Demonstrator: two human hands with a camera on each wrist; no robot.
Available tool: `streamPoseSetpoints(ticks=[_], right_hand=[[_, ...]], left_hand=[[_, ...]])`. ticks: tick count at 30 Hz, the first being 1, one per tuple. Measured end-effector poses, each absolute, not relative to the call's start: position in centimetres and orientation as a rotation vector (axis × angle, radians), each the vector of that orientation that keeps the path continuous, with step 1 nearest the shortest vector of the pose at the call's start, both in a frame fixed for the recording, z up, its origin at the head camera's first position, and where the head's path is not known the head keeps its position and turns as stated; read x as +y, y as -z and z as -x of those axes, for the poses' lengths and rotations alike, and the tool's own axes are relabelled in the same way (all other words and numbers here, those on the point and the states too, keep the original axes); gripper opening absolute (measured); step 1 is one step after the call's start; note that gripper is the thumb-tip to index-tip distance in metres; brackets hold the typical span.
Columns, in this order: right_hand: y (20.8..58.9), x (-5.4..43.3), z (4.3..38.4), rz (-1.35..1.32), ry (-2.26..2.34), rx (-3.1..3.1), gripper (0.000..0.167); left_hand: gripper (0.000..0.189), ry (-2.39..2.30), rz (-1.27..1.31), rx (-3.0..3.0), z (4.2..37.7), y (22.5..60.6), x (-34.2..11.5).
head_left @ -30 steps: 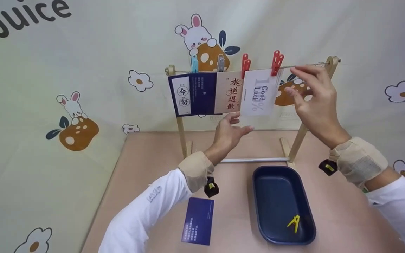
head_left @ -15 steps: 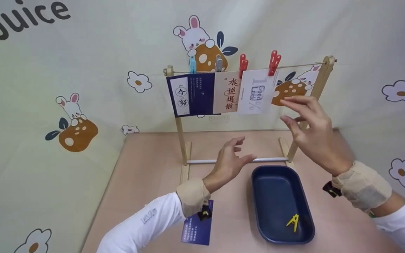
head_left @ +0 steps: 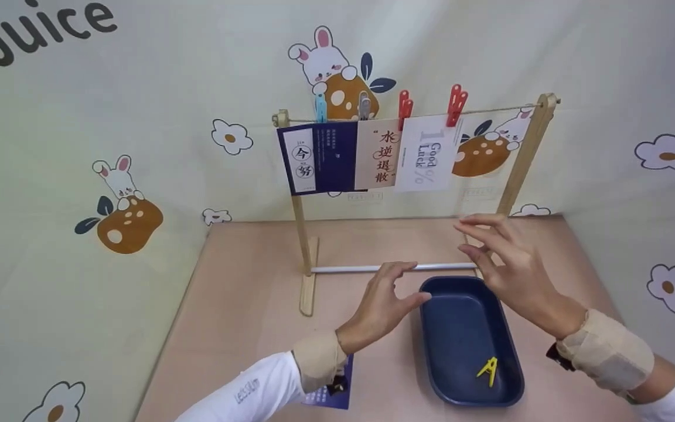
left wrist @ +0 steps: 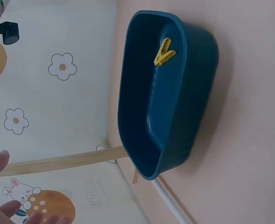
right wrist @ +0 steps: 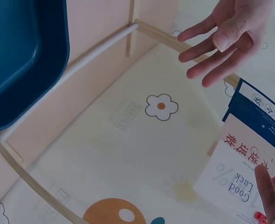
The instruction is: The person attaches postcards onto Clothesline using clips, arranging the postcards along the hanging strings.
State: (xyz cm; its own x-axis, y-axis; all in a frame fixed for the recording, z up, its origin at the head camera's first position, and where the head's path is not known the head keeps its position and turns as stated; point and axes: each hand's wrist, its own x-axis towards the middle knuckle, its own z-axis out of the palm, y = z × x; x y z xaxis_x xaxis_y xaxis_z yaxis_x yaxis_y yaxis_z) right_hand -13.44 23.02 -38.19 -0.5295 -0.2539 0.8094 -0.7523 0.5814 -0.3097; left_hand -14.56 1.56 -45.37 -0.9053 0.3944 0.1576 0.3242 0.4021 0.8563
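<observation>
My left hand hovers left of the blue tray, fingers relaxed and holding nothing. My right hand is over the tray's far right corner, thumb and fingers apart with nothing between them. One yellow clothespin lies in the tray, also visible in the left wrist view. Behind the hands, a white "Good Luck" card, a beige card and a dark blue card hang from a string. Red clothespins, a grey clothespin and a light blue clothespin clip them.
The string spans a wooden frame with a white crossbar low between its legs. A blue card lies on the pink table, partly covered by my left wrist. A patterned cloth forms the backdrop.
Both hands have come down from the hanging cards toward the tray, the right one leaving the string beside the red clothespin. The cards stay hanging.
</observation>
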Motion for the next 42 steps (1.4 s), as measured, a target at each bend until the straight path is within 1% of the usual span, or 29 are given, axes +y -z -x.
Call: streamPoseSetpoints(ticks=[6, 7, 10, 13, 17, 21, 25, 31, 38, 42], right_hand=[[40.4, 23.3, 12.7, -0.783, -0.863, -2.119, 0.051], [40.7, 23.4, 12.5, -0.782, -0.864, -2.122, 0.048], [41.7, 23.7, 12.0, -0.770, -0.844, -2.147, 0.046], [42.9, 24.0, 11.6, -0.770, -0.791, -2.159, 0.038], [44.5, 24.2, 11.2, -0.781, -0.724, -2.175, 0.043], [46.0, 24.3, 10.7, -0.743, -0.719, -2.219, 0.055], [47.8, 24.5, 10.2, -0.675, -0.713, -2.279, 0.054], [50.6, 25.3, 9.5, -0.570, -0.701, -2.376, 0.050], [53.7, 26.3, 9.0, -0.624, -0.499, -2.446, 0.051], [55.2, 26.8, 8.8, -0.639, -0.379, -2.521, 0.052]], left_hand=[[0.056, -1.490, -0.738, 2.607, 13.6, 47.2, 1.9], [0.056, -1.482, -0.747, 2.610, 13.5, 47.5, 1.9], [0.056, -1.449, -0.724, 2.605, 13.0, 48.1, 1.9], [0.056, -1.411, -0.716, 2.616, 12.6, 48.9, 1.8], [0.059, -1.408, -0.729, 2.615, 12.0, 50.3, 1.8], [0.064, -1.449, -0.658, 2.547, 11.6, 51.8, 2.2], [0.069, -1.485, -0.573, 2.480, 11.1, 53.1, 2.8], [0.077, -1.511, -0.521, 2.392, 10.1, 54.7, 3.9], [0.086, -1.460, -0.504, 2.417, 9.2, 56.0, 4.6], [0.089, -1.414, -0.540, 2.483, 8.8, 56.6, 4.8]])
